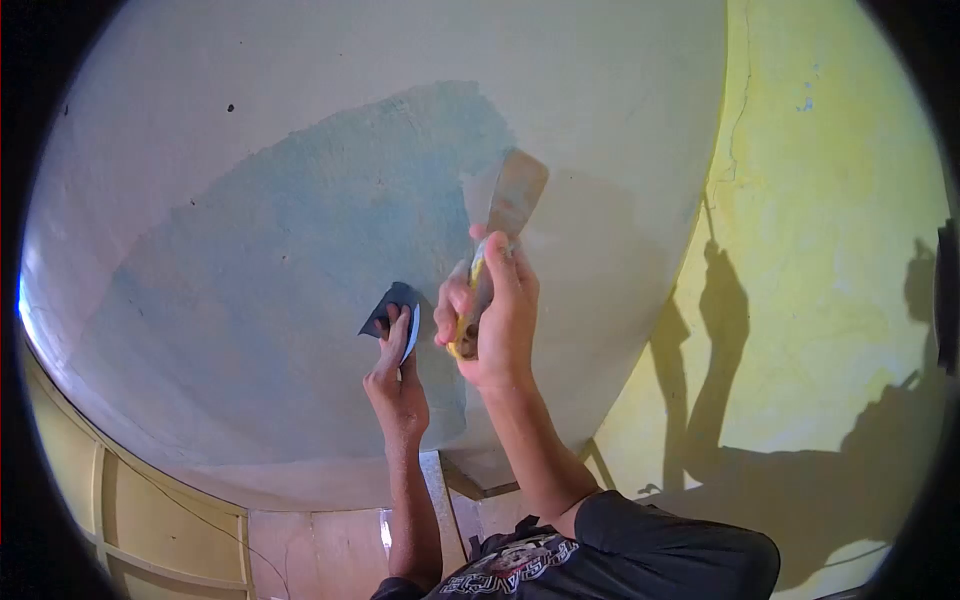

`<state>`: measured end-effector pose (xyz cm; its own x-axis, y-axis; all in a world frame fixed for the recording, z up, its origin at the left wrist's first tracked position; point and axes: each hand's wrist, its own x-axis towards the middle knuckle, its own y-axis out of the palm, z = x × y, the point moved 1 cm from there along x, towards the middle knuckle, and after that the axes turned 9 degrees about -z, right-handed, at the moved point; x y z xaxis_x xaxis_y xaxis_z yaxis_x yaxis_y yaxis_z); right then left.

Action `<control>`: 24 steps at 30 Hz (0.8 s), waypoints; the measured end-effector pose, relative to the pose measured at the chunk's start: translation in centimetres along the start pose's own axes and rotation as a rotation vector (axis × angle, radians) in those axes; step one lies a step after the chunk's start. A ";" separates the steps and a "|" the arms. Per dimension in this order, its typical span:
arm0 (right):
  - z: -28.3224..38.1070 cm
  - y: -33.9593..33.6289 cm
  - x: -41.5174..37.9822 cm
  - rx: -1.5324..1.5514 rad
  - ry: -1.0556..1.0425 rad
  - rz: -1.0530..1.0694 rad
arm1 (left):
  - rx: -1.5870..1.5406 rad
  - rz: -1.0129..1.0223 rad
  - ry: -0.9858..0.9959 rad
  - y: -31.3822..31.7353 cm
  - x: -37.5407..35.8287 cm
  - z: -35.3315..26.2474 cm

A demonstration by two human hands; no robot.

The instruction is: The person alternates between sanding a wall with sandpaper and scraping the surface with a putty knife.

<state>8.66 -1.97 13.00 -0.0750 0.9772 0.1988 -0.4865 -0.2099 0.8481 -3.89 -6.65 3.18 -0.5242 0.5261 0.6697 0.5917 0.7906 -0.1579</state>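
My right hand (502, 315) is wrapped round the yellow handle of a putty knife (520, 187). Its broad, smeared blade points up, its tip overlapping the edge of a bluish patch (310, 230) on a large pale painted surface (610, 120). To the left and a little lower, my left hand (397, 385) is raised against the same patch. Its fingers are closed on a bent piece of dark sandpaper (402, 296) with a pale edge, which lies over the patch in this view.
A yellow wall (810, 250) with a thin crack meets the pale surface on the right and carries shadows of my arms. Cream framed panelling (160, 505) runs along the lower left. A dark object (945, 300) shows at the far right edge.
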 end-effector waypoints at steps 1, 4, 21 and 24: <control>0.2 0.0 0.6 0.006 -0.054 0.007 | 0.001 -0.001 -0.002 -0.1 0.1 -0.1; 0.3 0.2 0.2 0.059 -0.027 -0.005 | 0.013 0.002 0.002 -0.1 -0.3 -0.1; 0.2 -1.2 1.2 -0.088 -0.049 0.014 | 0.044 -0.025 0.042 0.6 0.2 -0.2; 1.5 -1.0 1.9 -0.119 -0.082 -0.008 | 0.006 -0.027 0.051 0.5 0.2 0.2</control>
<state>10.31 0.06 13.23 -0.0021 0.9718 0.2360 -0.5870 -0.1923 0.7864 -3.85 -6.10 3.13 -0.5078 0.4880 0.7099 0.5739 0.8062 -0.1438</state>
